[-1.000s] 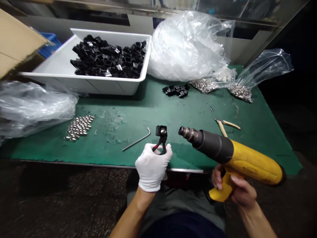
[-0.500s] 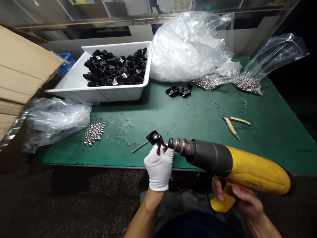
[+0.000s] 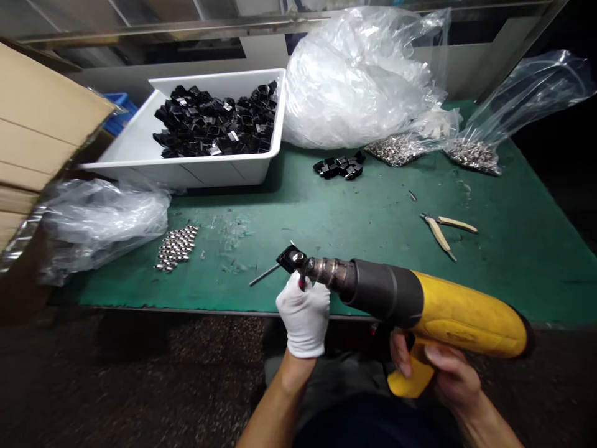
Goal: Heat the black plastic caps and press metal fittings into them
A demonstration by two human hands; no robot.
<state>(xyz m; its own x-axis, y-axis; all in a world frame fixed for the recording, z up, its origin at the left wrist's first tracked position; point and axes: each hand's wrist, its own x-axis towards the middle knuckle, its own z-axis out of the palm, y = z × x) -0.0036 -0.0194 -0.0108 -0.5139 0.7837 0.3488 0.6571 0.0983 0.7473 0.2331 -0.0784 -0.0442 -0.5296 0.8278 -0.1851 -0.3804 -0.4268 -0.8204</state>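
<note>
**Left hand** [image 3: 304, 317]: white-gloved; fingers curled closed around small red-handled pliers [image 3: 302, 283], mostly hidden by the glove.

**Held part:** a black square part [image 3: 290, 259] is pinched in the pliers' tip, raised above the worktop's near edge.

**Right hand** [image 3: 443, 373]: bare; wrapped around the grip of a yellow heat gun [image 3: 466, 317].

**Nozzle:** the gun's metal nozzle [image 3: 329, 272] is aimed at the black part, just beside it; contact cannot be told.

**Worktop** [image 3: 373, 211]: green-covered. An Allen key [image 3: 263, 275] is lying just left of the gloved hand; cream-handled pliers [image 3: 441, 227] are placed to the right.

**Loose items:** silver studs [image 3: 176, 247] are laid in a cluster; black parts [image 3: 340, 166] are heaped near the back.

**Back of worktop:** a white tub [image 3: 186, 174] is filled with black parts [image 3: 214, 121]; a clear plastic bag [image 3: 359, 81] is piled beside it; two bags of studs [image 3: 396, 149] [image 3: 473, 155] are lying right of it.
</note>
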